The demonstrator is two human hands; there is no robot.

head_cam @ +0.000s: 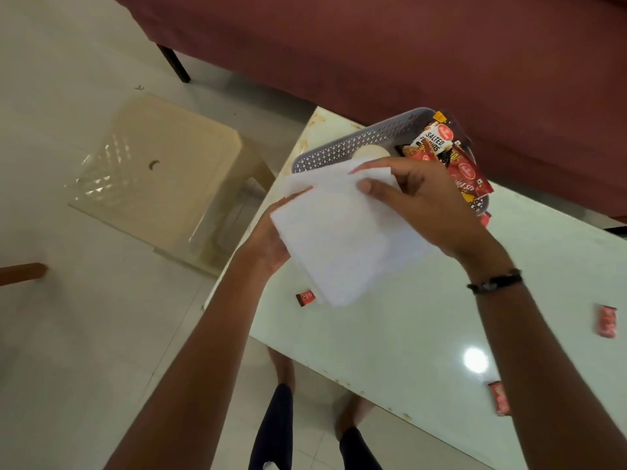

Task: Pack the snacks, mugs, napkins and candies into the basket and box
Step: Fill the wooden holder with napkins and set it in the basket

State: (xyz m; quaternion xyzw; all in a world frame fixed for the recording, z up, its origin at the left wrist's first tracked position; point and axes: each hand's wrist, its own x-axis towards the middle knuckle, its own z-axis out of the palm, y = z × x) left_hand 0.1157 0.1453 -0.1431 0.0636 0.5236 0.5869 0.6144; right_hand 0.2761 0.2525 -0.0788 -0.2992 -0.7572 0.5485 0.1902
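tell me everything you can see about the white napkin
The napkin is a white, soft, paper-like sheet, seemingly folded into a rough square with faint texture. It is held in the air, tilted, above the white table and just in front of the grey basket, hiding part of it. The left hand supports its left edge from beneath; the right hand pinches its upper right part, thumb on top.
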